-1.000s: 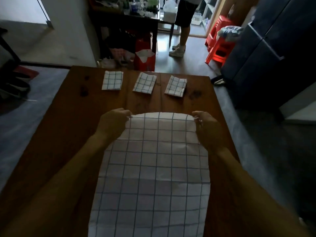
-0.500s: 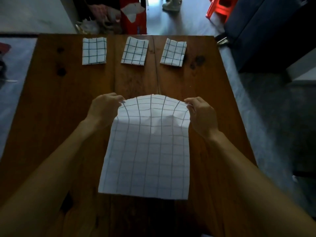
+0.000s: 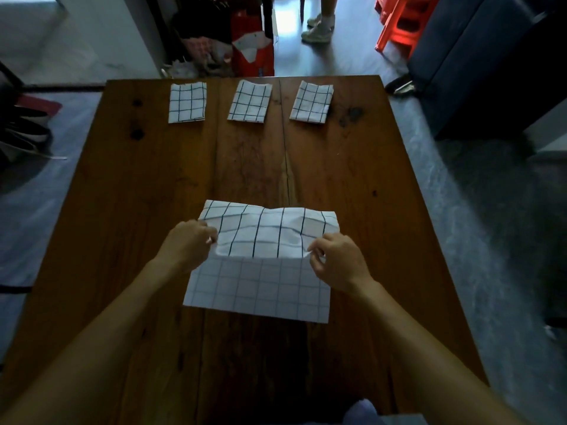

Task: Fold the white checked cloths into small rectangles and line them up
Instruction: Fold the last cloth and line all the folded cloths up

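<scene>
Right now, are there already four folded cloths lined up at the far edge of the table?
No, only three folded cloths lie in the far row; a fourth cloth is mid-fold, pinched by both hands.

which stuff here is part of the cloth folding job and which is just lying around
Part of the job:
- unfolded checked cloth, pinched by left hand and right hand
- three folded checked cloths: left, middle, right
- wooden table

Just lying about:
- red bag
- red plastic stool
- dark sofa

Dim room; daylight from far doorway glares on floor (image 3: 288, 23); corners darkened, edges bowed by wide-angle lens.
</scene>
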Available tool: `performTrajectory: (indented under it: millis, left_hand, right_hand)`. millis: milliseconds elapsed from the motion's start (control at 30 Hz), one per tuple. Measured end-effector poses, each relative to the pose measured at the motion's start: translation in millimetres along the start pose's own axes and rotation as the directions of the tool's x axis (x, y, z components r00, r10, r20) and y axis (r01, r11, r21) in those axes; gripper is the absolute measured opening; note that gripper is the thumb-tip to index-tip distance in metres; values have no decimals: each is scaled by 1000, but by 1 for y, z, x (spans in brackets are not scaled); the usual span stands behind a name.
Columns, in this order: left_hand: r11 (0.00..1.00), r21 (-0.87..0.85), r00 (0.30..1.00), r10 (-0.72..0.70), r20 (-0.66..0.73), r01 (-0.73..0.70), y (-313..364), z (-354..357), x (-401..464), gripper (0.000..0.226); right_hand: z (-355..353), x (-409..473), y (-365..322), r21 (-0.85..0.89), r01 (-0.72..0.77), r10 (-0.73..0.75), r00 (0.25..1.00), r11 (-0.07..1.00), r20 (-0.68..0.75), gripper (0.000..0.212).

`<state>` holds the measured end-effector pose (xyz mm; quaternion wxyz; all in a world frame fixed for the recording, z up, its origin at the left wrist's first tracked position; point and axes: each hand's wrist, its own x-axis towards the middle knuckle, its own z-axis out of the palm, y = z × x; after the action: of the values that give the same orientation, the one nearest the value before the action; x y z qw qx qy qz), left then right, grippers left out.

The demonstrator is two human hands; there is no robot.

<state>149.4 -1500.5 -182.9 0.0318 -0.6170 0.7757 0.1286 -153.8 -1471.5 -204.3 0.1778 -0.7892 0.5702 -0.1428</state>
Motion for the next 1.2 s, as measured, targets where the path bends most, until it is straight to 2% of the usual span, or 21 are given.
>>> performTrajectory:
  millis: [133,233,333,400,433,467,567,600,667,767,867,967,1100,1200]
  left_hand:
    - [998,44,990,-41,138,36,6,29,-32,18]
    - [994,90,961,-89,262,67,12,45,-49,21]
    - [984,156,871,-149,467,84,14,50,-53,36]
    - [977,173,811,-202,549,126,12,43,-43,39]
    - [975,156,813,-217,541,156,11,36,-34,37]
    - [976,122,844,-218,490,182,11,29,-23,34]
    - [981,-81,975,-166,145,179,19,24,13,33]
    - [977,-146,988,-149,43,154,24,27,24,38]
    - [974,-205,994,-102,-31,93,37,40,43,48]
    - [980,-198,996,-6,94,25,52,74,61,59]
    - [988,-152,977,-8,212,41,45,114,64,68]
    - [993,-106,981,-34,192,55,22,139,54,77]
    - [987,-106,985,-107,136,122,-6,140,50,80]
    - [981,-140,988,-119,97,132,-4,135,51,79]
  right_hand:
    - [14,-29,-11,-29,-37,42,984,999,172,17]
    - [23,-46,-16,-36,-89,95,944,995,314,18]
    - [26,-50,-14,-1,-188,158,819,982,552,29]
    - [25,-43,-11,59,-288,186,750,956,634,41]
    - [24,-38,-9,99,-329,200,757,939,621,41]
    - [23,-31,-7,132,-354,222,792,926,569,37]
    - [28,-6,0,137,-337,301,925,931,230,27]
    - [33,3,1,114,-328,314,941,938,128,30]
    - [43,21,2,65,-332,332,943,941,18,41]
    - [65,37,1,-21,-384,384,922,923,55,57]
    - [90,29,11,-133,-443,462,863,887,204,69]
    - [103,10,27,-241,-441,498,819,864,287,70]
    - [109,1,32,-271,-483,544,804,833,240,72]
    - [108,2,27,-248,-500,540,831,830,134,71]
